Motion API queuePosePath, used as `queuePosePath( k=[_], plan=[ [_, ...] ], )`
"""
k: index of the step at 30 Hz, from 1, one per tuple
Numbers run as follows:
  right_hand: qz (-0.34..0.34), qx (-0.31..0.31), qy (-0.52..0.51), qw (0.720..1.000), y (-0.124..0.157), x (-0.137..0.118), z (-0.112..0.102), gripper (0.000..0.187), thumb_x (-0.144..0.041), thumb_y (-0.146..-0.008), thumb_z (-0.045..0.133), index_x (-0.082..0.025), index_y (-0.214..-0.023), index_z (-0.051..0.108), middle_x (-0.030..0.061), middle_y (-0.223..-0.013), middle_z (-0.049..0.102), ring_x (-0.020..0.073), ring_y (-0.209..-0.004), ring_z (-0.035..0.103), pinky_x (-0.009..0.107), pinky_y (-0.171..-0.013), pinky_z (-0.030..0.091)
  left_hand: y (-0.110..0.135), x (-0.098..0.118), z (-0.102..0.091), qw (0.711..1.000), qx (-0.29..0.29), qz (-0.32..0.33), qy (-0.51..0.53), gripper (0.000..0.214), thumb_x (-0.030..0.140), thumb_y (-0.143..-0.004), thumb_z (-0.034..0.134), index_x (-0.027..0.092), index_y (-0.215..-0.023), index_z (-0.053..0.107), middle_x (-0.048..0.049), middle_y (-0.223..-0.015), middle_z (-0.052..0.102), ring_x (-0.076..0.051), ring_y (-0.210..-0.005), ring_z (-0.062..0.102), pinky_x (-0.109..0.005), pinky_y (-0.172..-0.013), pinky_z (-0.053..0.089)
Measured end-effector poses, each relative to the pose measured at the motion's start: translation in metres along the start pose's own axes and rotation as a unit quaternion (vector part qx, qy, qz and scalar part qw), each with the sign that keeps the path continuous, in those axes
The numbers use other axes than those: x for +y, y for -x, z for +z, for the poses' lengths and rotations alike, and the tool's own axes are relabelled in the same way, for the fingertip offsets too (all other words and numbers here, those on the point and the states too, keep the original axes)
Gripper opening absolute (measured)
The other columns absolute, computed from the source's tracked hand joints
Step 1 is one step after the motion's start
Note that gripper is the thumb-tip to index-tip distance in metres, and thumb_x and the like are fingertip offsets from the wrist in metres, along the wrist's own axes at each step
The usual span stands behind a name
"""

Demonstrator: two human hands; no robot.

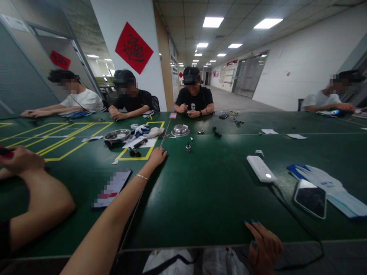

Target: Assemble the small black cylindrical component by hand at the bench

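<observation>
My left hand (157, 156) reaches far forward and rests on the green table (197, 198) by the seam. Its fingers look curled together; whatever is in them is hidden. To its right stands a small metal part with a thin stem (188, 147). Left of the hand, black cylindrical pieces (134, 152) lie inside a yellow taped outline (147, 156). At the near table edge is my right hand (265, 242), its fingers stretched out over the edge and holding nothing. A white power strip (261, 169) and a phone (310, 198) lie beyond that hand.
An upturned metal bowl (180, 130), another metal bowl (117, 135) and gloves (139, 129) sit farther back. A blue-and-white glove (329, 187) lies at right. Another phone (114, 187) is beside my left forearm. A co-worker's arm (40, 194) rests at left; several people sit around the table.
</observation>
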State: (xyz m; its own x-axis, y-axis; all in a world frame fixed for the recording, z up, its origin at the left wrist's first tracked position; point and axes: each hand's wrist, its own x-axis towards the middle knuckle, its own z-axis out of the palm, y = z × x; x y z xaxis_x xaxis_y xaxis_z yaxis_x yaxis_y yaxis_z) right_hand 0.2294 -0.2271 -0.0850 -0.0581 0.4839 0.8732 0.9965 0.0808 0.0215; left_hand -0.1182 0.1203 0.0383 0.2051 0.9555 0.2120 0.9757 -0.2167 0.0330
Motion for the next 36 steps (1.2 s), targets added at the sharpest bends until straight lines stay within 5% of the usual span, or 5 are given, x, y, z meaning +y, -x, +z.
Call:
queuePosePath(
  k=[14, 21, 29, 33, 36],
  plan=[
    [0.023, -0.022, -0.012, 0.999, -0.005, -0.004, -0.006, 0.037, -0.03, -0.09, 0.027, -0.016, -0.099, 0.06, 0.0114, -0.099, 0.059, 0.0223, -0.088, 0.054, 0.039, -0.081, 0.037, 0.116, 0.13, 0.0, 0.978, 0.016, 0.203, 0.052, 0.044, 0.047, -0.091, 0.032, 0.024, -0.124, 0.05, -0.0113, -0.128, 0.053, -0.029, -0.121, 0.042, -0.061, -0.105, 0.012],
    [0.095, -0.089, -0.025, 0.991, -0.025, -0.014, -0.02, 0.033, -0.035, -0.09, 0.033, -0.016, -0.101, 0.059, 0.0118, -0.097, 0.058, 0.0243, -0.089, 0.054, 0.041, -0.081, 0.038, 0.129, 0.13, -0.005, 0.978, 0.043, 0.197, 0.062, 0.041, 0.048, -0.089, 0.036, 0.03, -0.122, 0.052, -0.0079, -0.137, 0.044, -0.033, -0.134, 0.022, -0.067, -0.104, 0.001],
    [0.113, -0.206, 0.039, 0.971, -0.09, -0.029, 0.002, 0.041, -0.039, -0.086, 0.036, -0.022, -0.117, 0.056, 0.0138, -0.133, 0.035, 0.0364, -0.124, 0.028, 0.055, -0.088, 0.035, 0.126, 0.128, -0.001, 0.969, 0.011, 0.222, 0.11, 0.034, 0.036, -0.092, 0.036, 0.031, -0.122, 0.051, -0.0043, -0.128, 0.05, -0.027, -0.127, 0.033, -0.057, -0.105, 0.023],
    [0.187, -0.323, 0.113, 0.921, -0.135, 0.003, 0.042, 0.043, -0.035, -0.088, 0.032, -0.023, -0.125, 0.051, 0.0119, -0.143, 0.025, 0.0367, -0.133, 0.013, 0.069, -0.095, 0.015, 0.127, 0.128, 0.0, 0.968, 0.017, 0.225, 0.112, 0.033, 0.035, -0.092, 0.036, 0.031, -0.121, 0.052, -0.0043, -0.127, 0.052, -0.025, -0.125, 0.036, -0.054, -0.105, 0.024],
    [0.339, -0.332, 0.141, 0.869, -0.156, 0.049, 0.064, 0.048, -0.035, -0.09, 0.027, -0.021, -0.132, 0.044, 0.0122, -0.148, 0.019, 0.0408, -0.134, 0.006, 0.076, -0.089, 0.008, 0.127, 0.128, 0.0, 0.968, 0.02, 0.226, 0.11, 0.033, 0.035, -0.092, 0.036, 0.032, -0.12, 0.052, -0.0043, -0.126, 0.052, -0.025, -0.125, 0.037, -0.054, -0.104, 0.025]
  ],
)
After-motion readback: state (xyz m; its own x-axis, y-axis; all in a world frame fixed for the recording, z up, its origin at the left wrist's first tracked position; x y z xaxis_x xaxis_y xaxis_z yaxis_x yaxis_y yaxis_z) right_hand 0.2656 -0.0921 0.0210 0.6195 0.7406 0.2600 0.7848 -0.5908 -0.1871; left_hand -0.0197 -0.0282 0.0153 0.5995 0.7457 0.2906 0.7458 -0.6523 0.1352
